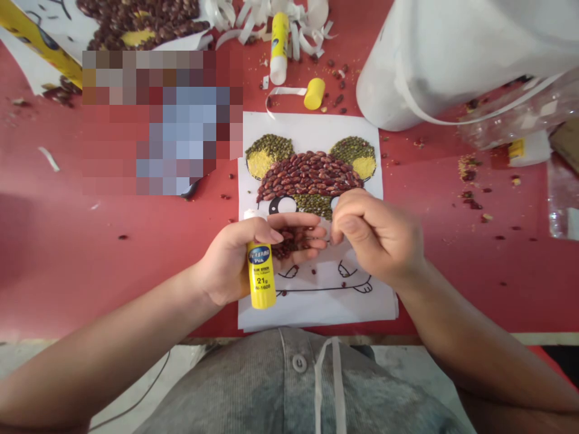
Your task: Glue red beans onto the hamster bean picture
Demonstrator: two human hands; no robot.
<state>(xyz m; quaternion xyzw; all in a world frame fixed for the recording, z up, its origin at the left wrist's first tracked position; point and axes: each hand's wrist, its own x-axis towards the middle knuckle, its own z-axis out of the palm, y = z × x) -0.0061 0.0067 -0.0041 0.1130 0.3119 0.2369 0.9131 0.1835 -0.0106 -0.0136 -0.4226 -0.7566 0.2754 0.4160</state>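
Observation:
My left hand (235,262) grips a yellow PVA glue stick (261,275) upright against its palm, with a small heap of dark red beans (289,246) lying in its curled fingers. My right hand (377,238) is right beside those fingers, its fingertips pinched together; any bean between them is hidden. Both hands hover over a white paper sheet (312,128) printed with a cartoon animal. Its head is covered in glued red beans (310,175), and its ears hold green and yellow seeds (265,154).
The red table (90,253) is strewn with loose beans. Beyond the sheet lie another glue stick (279,48), a yellow cap (314,93) and white paper curls (294,27). A white bag (434,60) and clear plastic (511,114) stand at right; another bean picture (140,18) lies at top left.

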